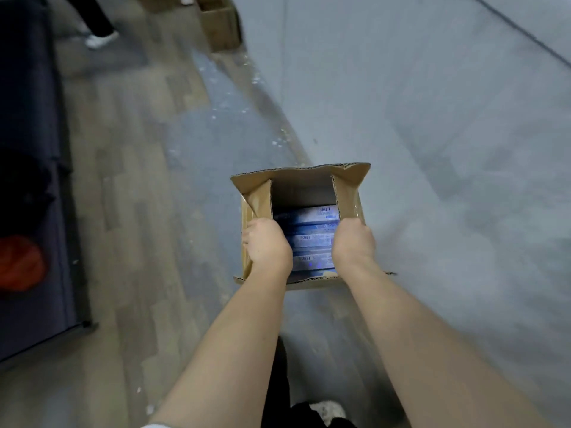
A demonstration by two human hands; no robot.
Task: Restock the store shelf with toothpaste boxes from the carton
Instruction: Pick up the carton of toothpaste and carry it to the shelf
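An open brown cardboard carton hangs in front of me above the floor, flaps up. Several blue and white toothpaste boxes lie stacked flat inside it. My left hand grips the carton's left wall and flap, fingers curled over the edge. The right wall is held the same way by my right hand. Both hands hide part of the boxes. No store shelf can be made out.
A dark blue sofa-like piece with a red bag runs along the left. Another cardboard box stands on the wood floor far ahead. A person's leg and white shoe are at top left. A grey wall fills the right.
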